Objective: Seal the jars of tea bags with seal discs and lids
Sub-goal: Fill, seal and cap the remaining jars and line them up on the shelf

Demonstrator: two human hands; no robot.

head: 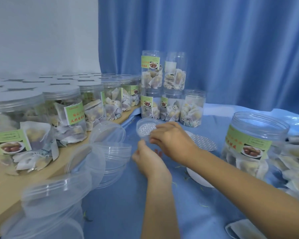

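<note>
Here, both hands [169,140] pinching clear lid [146,129], white printed seal disc [148,129] inside

clear lid [146,129] upturned, printed seal disc [148,128] inside; open labelled jar [252,145] upright at right

Blue cloth [121,213] bears open jar [254,145], seal discs [204,144], lids [110,152]; wooden board [5,188] bears sealed jars [66,116].
</note>
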